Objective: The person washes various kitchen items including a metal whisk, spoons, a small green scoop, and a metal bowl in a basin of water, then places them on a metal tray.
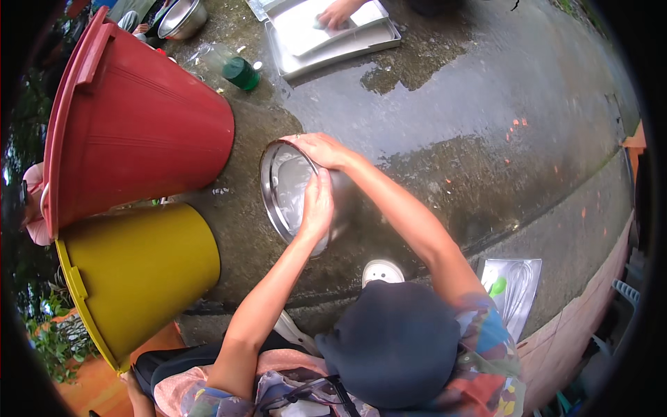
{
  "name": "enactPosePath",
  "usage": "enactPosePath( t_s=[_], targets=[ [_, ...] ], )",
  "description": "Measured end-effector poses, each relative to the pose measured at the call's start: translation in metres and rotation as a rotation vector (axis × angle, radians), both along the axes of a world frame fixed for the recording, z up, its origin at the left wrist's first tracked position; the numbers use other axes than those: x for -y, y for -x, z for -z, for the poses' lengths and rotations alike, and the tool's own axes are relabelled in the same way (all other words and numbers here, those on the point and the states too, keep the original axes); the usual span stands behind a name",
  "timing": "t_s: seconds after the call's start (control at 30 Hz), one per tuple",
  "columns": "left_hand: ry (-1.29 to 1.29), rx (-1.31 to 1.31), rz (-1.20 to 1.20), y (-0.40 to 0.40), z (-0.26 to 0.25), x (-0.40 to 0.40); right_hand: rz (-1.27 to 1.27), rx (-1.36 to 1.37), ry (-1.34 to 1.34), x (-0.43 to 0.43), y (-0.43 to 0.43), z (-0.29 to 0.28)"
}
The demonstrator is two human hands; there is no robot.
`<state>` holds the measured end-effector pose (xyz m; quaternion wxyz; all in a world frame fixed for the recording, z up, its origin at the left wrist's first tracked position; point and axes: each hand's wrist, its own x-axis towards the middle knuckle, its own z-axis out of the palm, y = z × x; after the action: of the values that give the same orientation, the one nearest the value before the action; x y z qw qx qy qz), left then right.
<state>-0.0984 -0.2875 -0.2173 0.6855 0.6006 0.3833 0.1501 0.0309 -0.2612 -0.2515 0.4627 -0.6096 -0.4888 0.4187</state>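
A round stainless steel pot (pixel 292 182) is tipped on its side on the wet concrete, its rim facing left and whitish liquid or suds inside. My left hand (pixel 318 206) grips the near side of its rim, with the thumb side up. My right hand (pixel 320 148) rests over the far upper edge of the same rim. Both arms reach in from the bottom of the view, around a dark cap. The pot's body is partly hidden under my forearms and hands.
Large red (pixel 156 120) and yellow (pixel 146 260) tubs stand at left. Beyond are a green-based plastic bottle (pixel 239 72), a metal bowl (pixel 182 20) and metal trays (pixel 338 49), where another person's hand (pixel 336 14) works. A tray with a whisk (pixel 516 286) lies at right.
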Motion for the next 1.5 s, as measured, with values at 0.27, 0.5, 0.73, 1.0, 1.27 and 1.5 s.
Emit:
enactPosePath(
  t_s=[0.27, 0.5, 0.73, 1.0, 1.27, 1.5],
  targets=[
    [-0.099, -0.065, -0.167, -0.020, 0.000, 0.003, 0.514, 0.218, -0.194, 0.088, 0.059, 0.006],
    [-0.156, -0.107, -0.367, -0.022, 0.007, -0.026, 0.592, -0.166, -0.041, 0.069, 0.050, 0.023],
    [0.158, -0.042, -0.574, -0.048, 0.001, -0.053, 0.731, -0.417, -0.101, 0.061, 0.057, 0.049],
    [0.317, 0.035, -0.592, -0.063, 0.017, -0.063, 0.891, -0.948, -0.135, 0.092, 0.075, 0.027],
    [0.336, 0.006, 0.353, 0.000, 0.054, 0.009, 0.521, -0.096, -0.084, 0.055, 0.000, 0.010],
    [-1.187, -1.360, 1.278, 0.041, 0.070, -0.073, 0.532, 0.061, 0.044, 0.053, -0.030, 0.019]
  ],
)
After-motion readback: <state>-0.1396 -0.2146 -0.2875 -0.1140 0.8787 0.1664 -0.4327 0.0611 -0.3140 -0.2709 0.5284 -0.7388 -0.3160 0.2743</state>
